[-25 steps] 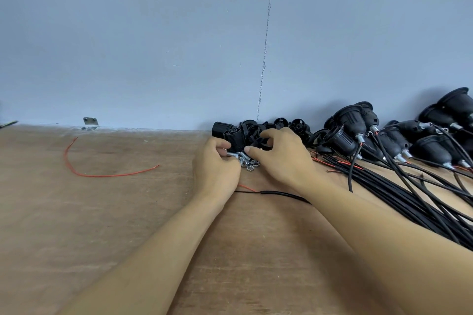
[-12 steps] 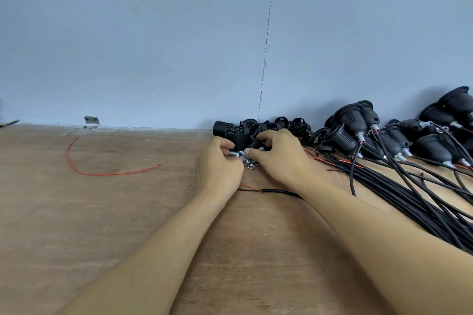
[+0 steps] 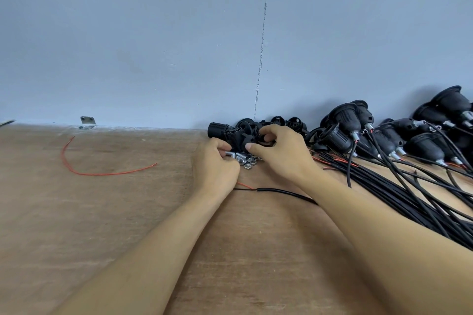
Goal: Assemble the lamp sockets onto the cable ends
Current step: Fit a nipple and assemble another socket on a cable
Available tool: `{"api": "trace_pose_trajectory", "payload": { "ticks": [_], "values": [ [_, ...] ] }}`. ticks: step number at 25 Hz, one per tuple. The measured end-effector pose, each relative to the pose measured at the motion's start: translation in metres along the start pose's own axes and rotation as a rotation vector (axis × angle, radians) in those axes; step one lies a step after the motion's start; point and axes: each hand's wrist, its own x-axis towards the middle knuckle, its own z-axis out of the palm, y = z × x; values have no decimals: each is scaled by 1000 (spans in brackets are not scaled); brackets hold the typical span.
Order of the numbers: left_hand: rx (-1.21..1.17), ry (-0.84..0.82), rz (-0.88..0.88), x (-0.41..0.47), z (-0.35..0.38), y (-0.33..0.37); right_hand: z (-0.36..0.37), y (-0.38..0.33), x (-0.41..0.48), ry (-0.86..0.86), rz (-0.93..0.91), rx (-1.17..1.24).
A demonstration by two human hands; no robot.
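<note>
Loose black lamp socket parts lie in a heap against the wall, with small metal nuts and threaded tubes in front of them. My left hand pinches a short metal tube at the edge of that pile. My right hand has its fingers curled round a black socket piece in the heap, thumb pointing left. A single black cable with a bared red wire end lies on the bench just below both hands, running under my right wrist.
Finished sockets on cables are stacked at the right against the blue wall, their black cables fanning toward the lower right. A loose red wire curves on the wooden bench at the left. A metal bracket sits at the wall.
Both hands have stayed at the parts heap. The right hand's fingers have shifted slightly up onto the black piece; the left keeps its pinch on the metal tube.
</note>
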Motion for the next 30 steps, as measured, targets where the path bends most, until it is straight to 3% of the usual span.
{"api": "trace_pose_trajectory", "payload": {
  "ticks": [6,12,19,23,30],
  "values": [
    [77,-47,73,4,-2,-3,12,-4,2,0,23,-42],
    [81,-14,53,7,-4,-5,5,-2,6,46,88,175],
    [-5,-62,34,4,-6,-1,-3,-5,0,48,89,258],
    [-2,-107,8,6,-10,-2,-15,-8,-12,-93,64,195],
    [25,-52,35,7,-11,-3,-55,-6,-20,-367,164,-193]
  ]
}}
